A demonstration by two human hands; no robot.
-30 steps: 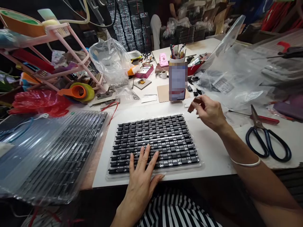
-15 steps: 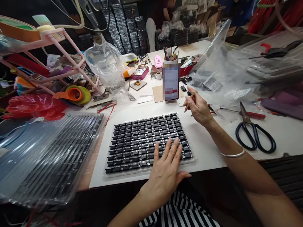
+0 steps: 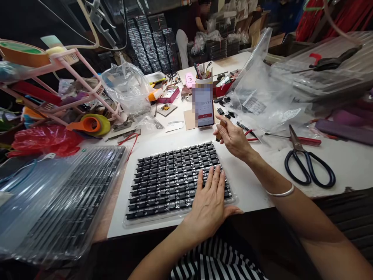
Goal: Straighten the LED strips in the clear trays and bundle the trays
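Observation:
A clear plastic tray [image 3: 126,222] lies on the white worktop, filled with rows of small black electronic parts [image 3: 171,182]. My left hand [image 3: 208,202] rests flat on the right side of these rows, its fingers stretched out and its thumb pointing right beyond the tray's front corner. Above the tray's far right corner, my right hand [image 3: 233,136] is closed around a small flat brown piece [image 3: 220,131]; its exact kind cannot be made out. A phone [image 3: 204,107] stands upright just behind that hand, with a few loose black parts [image 3: 221,111] beside it.
Large scissors [image 3: 305,163] and a red-handled tool [image 3: 310,140] lie to the right. More filled trays [image 3: 87,186] in clear plastic stand at left, below a pink rack [image 3: 84,74]. Plastic bags [image 3: 250,89] crowd the back right. Another person [image 3: 194,19] sits far behind.
My right hand has turned, so the brown piece now shows its broad side. My left hand stays spread on the tray, shifted slightly. The whole view has moved a little.

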